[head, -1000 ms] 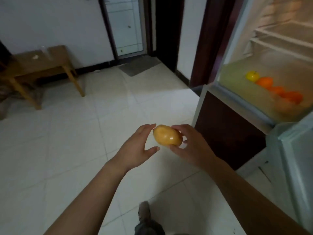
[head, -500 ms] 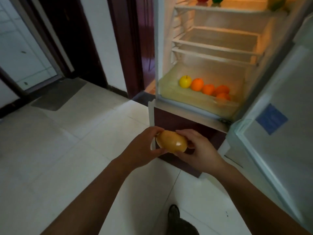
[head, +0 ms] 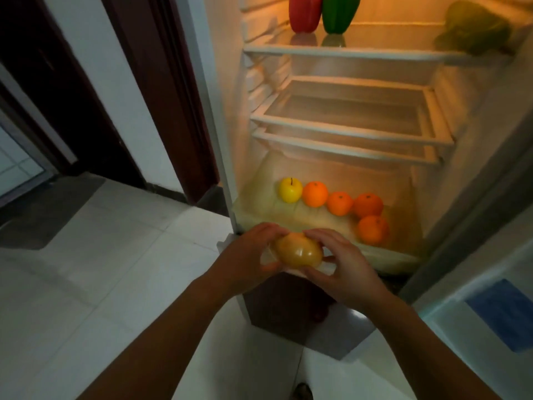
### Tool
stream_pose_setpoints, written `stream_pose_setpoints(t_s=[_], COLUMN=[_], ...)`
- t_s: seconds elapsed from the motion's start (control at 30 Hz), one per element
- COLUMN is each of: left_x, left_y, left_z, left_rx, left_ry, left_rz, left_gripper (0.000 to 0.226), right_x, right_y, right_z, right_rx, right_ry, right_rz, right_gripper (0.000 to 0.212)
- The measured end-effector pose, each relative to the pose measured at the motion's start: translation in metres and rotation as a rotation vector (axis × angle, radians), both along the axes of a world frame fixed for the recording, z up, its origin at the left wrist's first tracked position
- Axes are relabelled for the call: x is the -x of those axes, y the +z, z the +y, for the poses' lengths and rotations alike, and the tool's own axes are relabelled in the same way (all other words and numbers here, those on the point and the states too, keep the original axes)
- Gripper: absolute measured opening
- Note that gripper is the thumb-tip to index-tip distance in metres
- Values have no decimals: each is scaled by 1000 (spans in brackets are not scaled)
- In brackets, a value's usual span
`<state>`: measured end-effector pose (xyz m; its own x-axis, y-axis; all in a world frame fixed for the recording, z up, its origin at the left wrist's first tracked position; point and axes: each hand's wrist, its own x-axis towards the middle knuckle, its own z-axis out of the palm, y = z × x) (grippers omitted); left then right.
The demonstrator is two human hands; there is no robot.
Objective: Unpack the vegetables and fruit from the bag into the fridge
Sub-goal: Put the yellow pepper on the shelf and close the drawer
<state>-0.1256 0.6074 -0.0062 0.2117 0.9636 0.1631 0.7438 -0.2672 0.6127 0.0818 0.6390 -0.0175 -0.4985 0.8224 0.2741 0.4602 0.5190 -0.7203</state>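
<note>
Both hands hold 1 yellow-brown fruit (head: 298,252) between them, just in front of the open fridge (head: 227,145) and level with the front edge of its bottom drawer (head: 383,256); the left hand (head: 251,255) cups the fruit from the left, fingers curled over its top and thumb under its lower left side; the right hand (head: 343,269) grips it from the right, fingers arched over the top and thumb touching its right side; the fingertips of the 2 hands nearly meet above the fruit, and both forearms reach up from the bottom of the view.

Inside the drawer lie 5 pieces of fruit; a yellow apple (head: 290,189) sits at the left with its stem up; just beside it is an orange (head: 315,194), then a second orange (head: 339,203) and a third orange (head: 368,204), the 4 forming a row that slants toward the right; a fourth orange (head: 373,229) rests in front of the third, closest to the drawer's front.

Above the drawer are 2 bare shelves (head: 352,134) close together; on the top shelf (head: 346,51) a red pepper (head: 305,13) and a green pepper (head: 339,13) stand side by side, touching, and a blurred green vegetable (head: 473,28) lies at the far right.

The fridge door (head: 490,284) stands open at the right, with a blue label (head: 503,313) on it; pale floor tiles (head: 86,284) fill the left, and a dark door frame (head: 161,82) stands just left of the fridge.
</note>
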Motion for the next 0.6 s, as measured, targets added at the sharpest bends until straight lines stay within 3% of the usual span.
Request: stream_pose_setpoints(t_s=[0.27,0.6], left_x=[1,-1], left_y=[-4,-1], left_z=[99,181], left_rx=[8,15], left_ry=[-86,-339], left_rz=[-31,20], left_gripper=[56,62], right_x=[-5,-6], right_y=[1,7], right_z=[83,109], right_rx=[18,58], right_ry=[-102,-351], right_rz=[-33,-26], right_gripper=[63,56])
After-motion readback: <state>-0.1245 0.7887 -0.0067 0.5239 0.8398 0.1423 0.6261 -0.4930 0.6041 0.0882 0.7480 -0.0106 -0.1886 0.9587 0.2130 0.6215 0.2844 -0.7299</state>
